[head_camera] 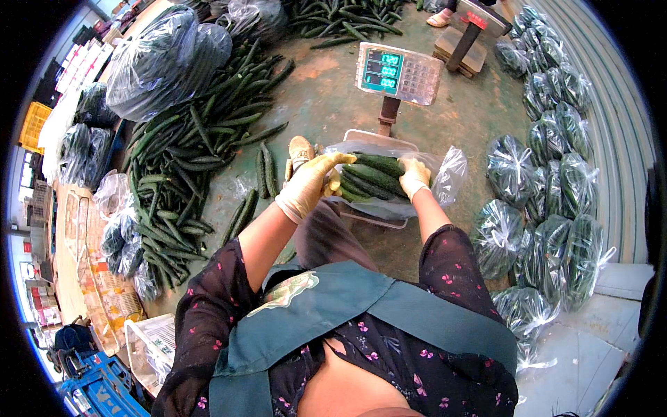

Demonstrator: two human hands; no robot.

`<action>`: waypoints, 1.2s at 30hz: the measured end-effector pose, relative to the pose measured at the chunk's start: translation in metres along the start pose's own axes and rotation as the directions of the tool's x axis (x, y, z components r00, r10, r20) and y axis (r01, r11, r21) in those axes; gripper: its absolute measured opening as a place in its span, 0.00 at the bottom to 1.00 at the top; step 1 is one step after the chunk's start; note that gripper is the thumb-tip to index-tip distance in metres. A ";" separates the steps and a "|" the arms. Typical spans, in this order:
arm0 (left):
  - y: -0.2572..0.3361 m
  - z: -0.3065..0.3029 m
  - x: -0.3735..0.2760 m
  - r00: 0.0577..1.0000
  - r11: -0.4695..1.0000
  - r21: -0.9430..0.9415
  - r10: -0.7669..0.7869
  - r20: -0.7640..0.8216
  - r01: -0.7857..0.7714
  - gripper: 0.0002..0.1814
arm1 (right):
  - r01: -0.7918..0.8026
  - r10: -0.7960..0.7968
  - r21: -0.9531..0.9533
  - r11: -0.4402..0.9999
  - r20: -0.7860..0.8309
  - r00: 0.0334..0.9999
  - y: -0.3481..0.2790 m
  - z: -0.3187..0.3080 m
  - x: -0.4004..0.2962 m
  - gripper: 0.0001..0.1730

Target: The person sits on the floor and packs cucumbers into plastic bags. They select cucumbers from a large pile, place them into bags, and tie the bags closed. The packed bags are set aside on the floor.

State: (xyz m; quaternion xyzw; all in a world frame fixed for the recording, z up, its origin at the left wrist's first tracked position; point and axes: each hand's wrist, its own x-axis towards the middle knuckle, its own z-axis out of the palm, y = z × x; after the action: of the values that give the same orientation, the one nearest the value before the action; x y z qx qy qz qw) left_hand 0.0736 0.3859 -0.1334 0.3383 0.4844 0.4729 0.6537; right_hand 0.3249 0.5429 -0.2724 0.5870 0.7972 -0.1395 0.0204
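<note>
Several dark green cucumbers (pixel 372 177) lie side by side in a clear plastic bag (pixel 448 180). The bag rests over the metal pan (pixel 365 136) of a digital scale. My left hand (pixel 315 182), in a pale glove, curls around the left end of the bundle, its yellowed thumb over the top. My right hand (pixel 415 176), gloved too, grips the right end, with loose bag film spreading beyond it. Behind the pan, the scale's lit display and keypad (pixel 398 73) stand on a post. Part of the pan is hidden under the bag.
A heap of loose cucumbers (pixel 177 172) spreads on the left, with a large filled bag (pixel 156 62) on it. Tied bags of cucumbers (pixel 557 182) line the right wall. A second scale (pixel 464 44) and a person's foot (pixel 440 18) are at the far right. A white crate (pixel 148 349) sits lower left.
</note>
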 end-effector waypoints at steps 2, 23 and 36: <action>-0.013 -0.005 0.001 1.000 0.995 -0.099 -0.028 -0.007 0.027 0.23 | 0.031 -0.033 0.116 0.993 0.018 0.999 -0.006 -0.011 -0.014 0.26; -0.045 0.004 -0.012 0.999 0.983 -0.179 0.042 -0.006 -0.042 0.18 | -0.042 -0.053 0.969 -0.243 0.030 0.998 -0.029 0.036 -0.080 0.19; -0.049 0.004 -0.011 0.998 0.998 -0.028 0.062 0.007 -0.062 0.20 | -0.577 0.160 0.689 -0.438 0.691 0.704 0.045 0.090 -0.110 0.46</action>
State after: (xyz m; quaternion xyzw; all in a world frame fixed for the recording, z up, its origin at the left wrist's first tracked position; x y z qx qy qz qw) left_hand 0.0907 0.3595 -0.1727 0.3461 0.4645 0.4981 0.6453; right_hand 0.3896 0.4311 -0.3463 0.5842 0.0876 -0.7560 -0.2818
